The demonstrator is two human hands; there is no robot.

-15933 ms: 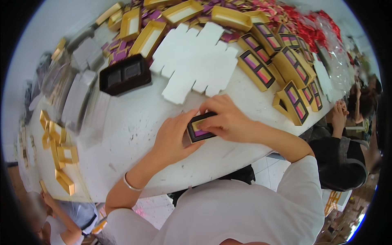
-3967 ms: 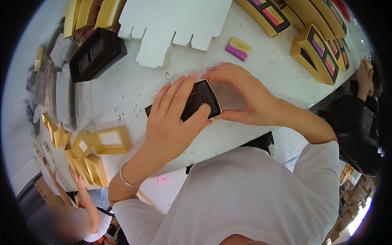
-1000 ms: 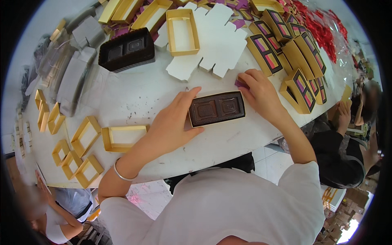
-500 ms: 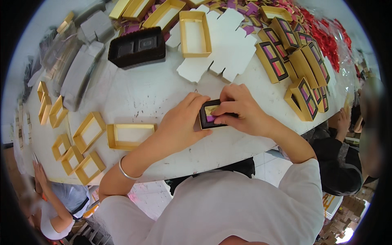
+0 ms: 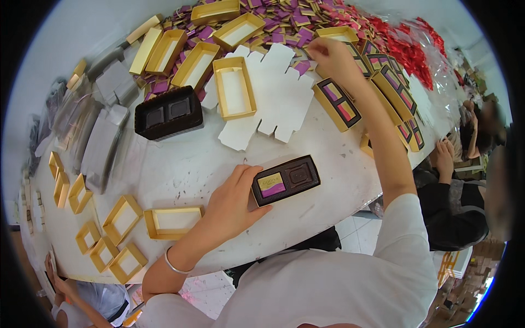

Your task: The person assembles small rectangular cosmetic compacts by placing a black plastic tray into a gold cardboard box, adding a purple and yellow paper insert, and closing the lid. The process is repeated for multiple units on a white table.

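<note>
My left hand (image 5: 232,192) grips the left end of a gold-sided box (image 5: 313,187) resting on the table. In it sits a dark plastic tray (image 5: 286,179) with two compartments. A flat gold-and-purple wrapped piece (image 5: 272,185) lies in the left compartment; the right one shows bare dark plastic. Stretched to the far side, my right hand (image 5: 334,57) has its fingers curled together near an upright gold box (image 5: 338,35) and the heap of small purple-and-gold pieces (image 5: 278,38). Anything between those fingertips is too small to make out.
Filled gold boxes (image 5: 337,105) are stacked at the right. White cardboard blanks (image 5: 279,87) lie under a gold box (image 5: 235,87), beside stacked dark trays (image 5: 168,112). Gold frames (image 5: 174,223) stand at left. Red wrapped pieces (image 5: 407,52) are heaped far right. Co-workers sit at both sides.
My right hand has left the box and reached to the far side. The wrapped piece now lies uncovered in the tray. The whole view has shifted, showing more of the far heap.
</note>
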